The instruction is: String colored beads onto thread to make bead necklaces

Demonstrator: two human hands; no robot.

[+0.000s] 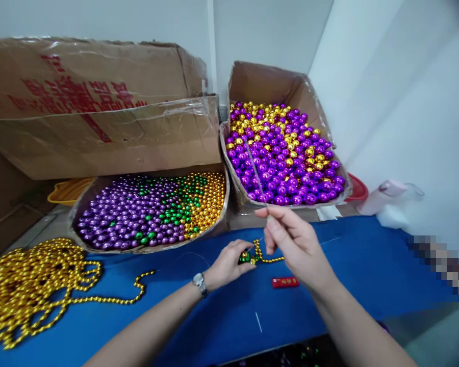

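My left hand [229, 262], with a watch on its wrist, pinches a green bead [244, 257] and the end of a short gold bead strand [263, 255] just above the blue table cover [348, 260]. Raised above it, my right hand [290, 239] pinches a thin clear thread [255, 168] that runs up and away over the bead boxes. The thread seems to lead down to the beads in my left hand.
A low box [149, 209] of purple, green and gold beads stands behind my hands. A taller box [283, 148] of purple and gold beads is at the right. A pile of gold bead strands [30, 285] lies left. A red lighter [285, 282] lies near my right wrist.
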